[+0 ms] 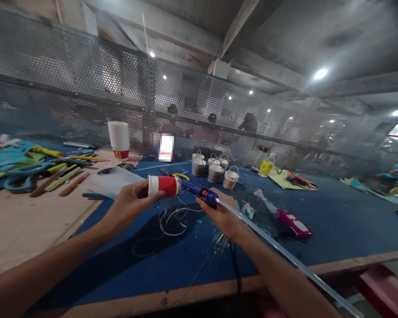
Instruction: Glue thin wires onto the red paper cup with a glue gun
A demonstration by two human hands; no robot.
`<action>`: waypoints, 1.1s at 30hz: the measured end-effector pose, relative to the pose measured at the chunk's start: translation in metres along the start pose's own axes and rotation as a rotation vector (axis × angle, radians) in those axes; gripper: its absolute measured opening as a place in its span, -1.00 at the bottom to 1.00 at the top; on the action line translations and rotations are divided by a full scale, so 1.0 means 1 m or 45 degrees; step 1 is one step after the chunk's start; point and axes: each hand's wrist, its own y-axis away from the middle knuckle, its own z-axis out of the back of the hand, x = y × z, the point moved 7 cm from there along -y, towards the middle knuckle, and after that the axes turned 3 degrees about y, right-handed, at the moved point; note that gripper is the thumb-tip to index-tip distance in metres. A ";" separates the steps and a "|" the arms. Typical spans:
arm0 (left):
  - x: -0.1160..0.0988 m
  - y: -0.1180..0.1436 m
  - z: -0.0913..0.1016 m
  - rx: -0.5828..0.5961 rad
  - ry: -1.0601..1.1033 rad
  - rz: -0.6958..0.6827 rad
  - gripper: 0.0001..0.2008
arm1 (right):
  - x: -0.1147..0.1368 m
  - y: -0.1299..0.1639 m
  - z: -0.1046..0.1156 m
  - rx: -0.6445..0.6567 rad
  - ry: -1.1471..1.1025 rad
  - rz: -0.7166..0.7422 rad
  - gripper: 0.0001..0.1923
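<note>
We hold the paper cup (164,186) on its side in our left hand (132,204), fingers wrapped around it, its long axis running left to right. Our right hand (223,216) grips the glue gun (199,191), whose nozzle touches the cup's right end. Small handled cups (215,170) stand farther away; we cannot see what they contain.

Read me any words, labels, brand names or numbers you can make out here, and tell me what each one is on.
No text here can be read.
Yellow label on the bottle: print too small to read.
Red band on the cup stack: marks too blurred to read.
White and red item by the mesh screen: blurred out.
Red and white cup in the left hand: no print visible.
Glue gun in the right hand: no print visible.
</note>
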 end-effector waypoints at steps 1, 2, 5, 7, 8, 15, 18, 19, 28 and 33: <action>0.001 0.000 0.000 0.009 -0.026 -0.014 -0.71 | 0.000 0.000 0.000 -0.001 0.003 -0.003 -0.64; 0.001 0.000 0.000 0.014 -0.054 -0.024 -0.71 | 0.000 0.000 0.000 -0.003 0.007 -0.004 -0.63; 0.003 0.000 0.001 0.015 -0.160 -0.032 -0.67 | 0.000 -0.001 0.000 0.007 0.012 -0.009 -0.63; 0.003 0.000 0.001 0.015 -0.218 -0.042 -0.64 | 0.001 -0.001 0.000 0.010 0.012 -0.017 -0.62; 0.003 0.000 0.001 0.017 -0.238 -0.050 -0.63 | 0.001 -0.001 0.001 0.008 0.011 -0.016 -0.62; 0.009 -0.003 0.004 -0.003 -0.191 -0.031 -0.63 | 0.001 -0.001 -0.001 0.008 -0.009 0.001 -0.62; 0.008 -0.004 0.005 -0.038 -0.121 -0.014 -0.66 | 0.002 -0.001 -0.001 0.023 -0.015 0.016 -0.63; 0.007 -0.004 0.005 -0.042 -0.090 -0.014 -0.68 | 0.003 -0.001 -0.001 0.035 -0.015 0.020 -0.63; 0.006 -0.006 0.009 -0.083 0.147 0.068 -0.77 | 0.001 0.000 -0.008 0.151 -0.238 -0.079 -0.65; 0.025 -0.011 0.016 -0.179 0.405 0.278 -0.72 | -0.020 -0.002 -0.019 0.299 -0.718 -0.462 -0.57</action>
